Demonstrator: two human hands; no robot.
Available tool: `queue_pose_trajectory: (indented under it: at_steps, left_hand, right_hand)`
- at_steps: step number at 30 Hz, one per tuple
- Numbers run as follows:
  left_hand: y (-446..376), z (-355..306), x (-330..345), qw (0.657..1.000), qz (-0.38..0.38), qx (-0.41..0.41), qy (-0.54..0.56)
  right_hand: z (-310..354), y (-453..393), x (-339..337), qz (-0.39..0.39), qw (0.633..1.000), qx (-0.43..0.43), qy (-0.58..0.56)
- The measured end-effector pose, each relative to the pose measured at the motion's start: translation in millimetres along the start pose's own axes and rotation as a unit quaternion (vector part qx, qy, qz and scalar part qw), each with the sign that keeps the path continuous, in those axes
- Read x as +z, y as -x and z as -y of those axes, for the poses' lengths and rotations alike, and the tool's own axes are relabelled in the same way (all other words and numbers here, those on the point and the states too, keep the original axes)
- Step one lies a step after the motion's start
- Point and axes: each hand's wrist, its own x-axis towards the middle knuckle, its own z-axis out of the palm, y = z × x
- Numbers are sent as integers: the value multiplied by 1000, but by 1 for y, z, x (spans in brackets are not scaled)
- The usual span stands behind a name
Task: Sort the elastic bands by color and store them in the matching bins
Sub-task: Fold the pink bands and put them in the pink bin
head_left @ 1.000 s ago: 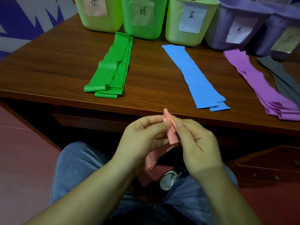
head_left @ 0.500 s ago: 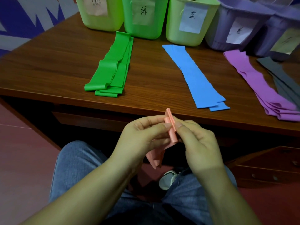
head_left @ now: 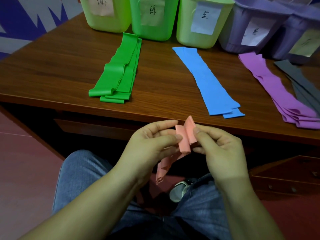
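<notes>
A folded pink elastic band point(head_left: 184, 137) is held in front of the desk's edge, over my lap. My left hand point(head_left: 152, 141) pinches its left fold and my right hand point(head_left: 218, 149) pinches its right fold; a loose tail hangs down below my left hand. On the desk lie piles of green bands point(head_left: 117, 73), blue bands point(head_left: 209, 80), purple bands point(head_left: 280, 90) and grey bands point(head_left: 301, 80). Labelled bins stand behind them: a light green bin point(head_left: 105, 14), a green bin point(head_left: 152, 18), a second light green bin point(head_left: 202, 23) and two purple bins point(head_left: 251, 28).
The wooden desk point(head_left: 52, 66) has its front edge just beyond my hands. A wooden drawer unit point(head_left: 285, 177) stands low at the right. My jeans-clad legs and a shoe point(head_left: 178, 189) are below, on a red floor.
The folds of the pink band, pressed tight together before, have spread apart between my hands. Its hanging tail has drawn up and shortened.
</notes>
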Motion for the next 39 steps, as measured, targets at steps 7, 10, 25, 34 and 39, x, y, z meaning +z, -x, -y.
queue_pose_trajectory:
  at_steps: [7, 10, 25, 34, 39]
  left_hand:
    - [-4, -3, -1, 997, -8, -21, 73]
    - [-5, -2, 1, 997, -9, -29, 77]
    - [-5, 2, 1, 999, -15, 26, 41]
    - [-6, 4, 0, 998, -14, 32, 43]
    - [-7, 4, -1, 998, -19, 37, 52]
  right_hand:
    - [2, -3, -6, -10, 996, -55, 66]
    - [1, 0, -2, 16, 994, -72, 82]
    - [4, 9, 6, 45, 991, -72, 106]
    - [5, 10, 7, 53, 989, -75, 118]
    - [12, 11, 9, 89, 994, -36, 49]
